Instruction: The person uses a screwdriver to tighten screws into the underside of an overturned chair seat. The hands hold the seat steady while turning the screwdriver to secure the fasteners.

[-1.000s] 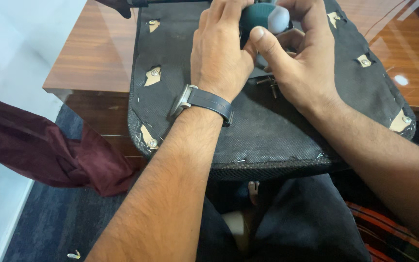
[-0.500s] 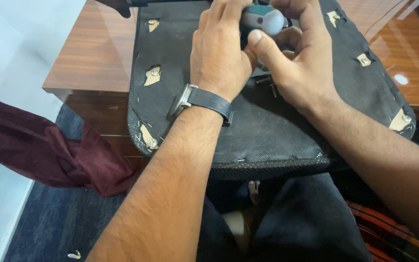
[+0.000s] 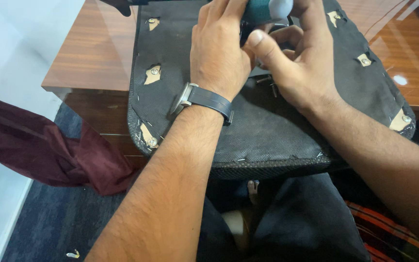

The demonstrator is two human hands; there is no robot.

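An upturned chair seat [image 3: 277,126], covered in black fabric with staples and screws at torn corners, lies on a wooden table and overhangs its near edge. My left hand [image 3: 219,53], with a dark wristwatch [image 3: 202,99], rests on the seat's far middle, fingers curled against a teal and grey tool [image 3: 267,8] at the top edge. My right hand [image 3: 297,63] wraps the same tool from the right, thumb pressed toward the left hand. What sits under the tool is hidden.
A glossy brown wooden table [image 3: 93,53] carries the seat. A maroon cloth [image 3: 40,145] hangs at the left over dark blue carpet [image 3: 49,223]. Several loose screws [image 3: 266,83] lie on the fabric near my right hand. My dark trousers [image 3: 297,218] fill the bottom.
Both hands and the tool have shifted slightly farther up the seat; less of the tool's head shows now.
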